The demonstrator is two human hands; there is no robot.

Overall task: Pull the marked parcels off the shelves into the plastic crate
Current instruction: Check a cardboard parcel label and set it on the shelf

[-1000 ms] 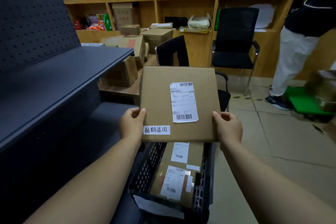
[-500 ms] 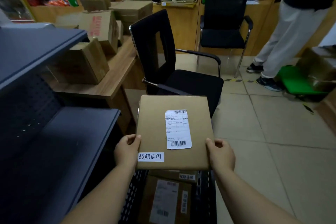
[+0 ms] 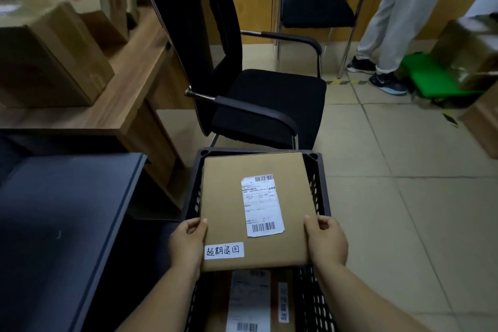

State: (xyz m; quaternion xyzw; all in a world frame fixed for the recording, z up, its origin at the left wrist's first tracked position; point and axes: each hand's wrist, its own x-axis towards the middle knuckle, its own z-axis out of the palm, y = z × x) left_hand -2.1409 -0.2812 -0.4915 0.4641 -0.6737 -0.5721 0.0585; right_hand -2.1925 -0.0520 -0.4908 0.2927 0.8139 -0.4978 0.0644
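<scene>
I hold a flat brown cardboard parcel (image 3: 229, 202) with a white shipping label and a small handwritten white sticker at its near left corner. My left hand (image 3: 187, 244) grips its near left edge and my right hand (image 3: 326, 241) grips its near right edge. The parcel lies level over the black plastic crate (image 3: 320, 197), covering most of the opening. Under its near edge another labelled brown parcel (image 3: 250, 302) lies inside the crate.
A dark grey shelf (image 3: 62, 224) runs along my left. Beyond it a wooden desk (image 3: 129, 94) carries cardboard boxes (image 3: 51, 56). A black armchair (image 3: 242, 83) stands just behind the crate. A person (image 3: 398, 21) stands at the far right by a green trolley (image 3: 431, 81).
Both hands have lowered the parcel from chest height down over the crate. My view has tilted downward, so the wall shelves have left the frame.
</scene>
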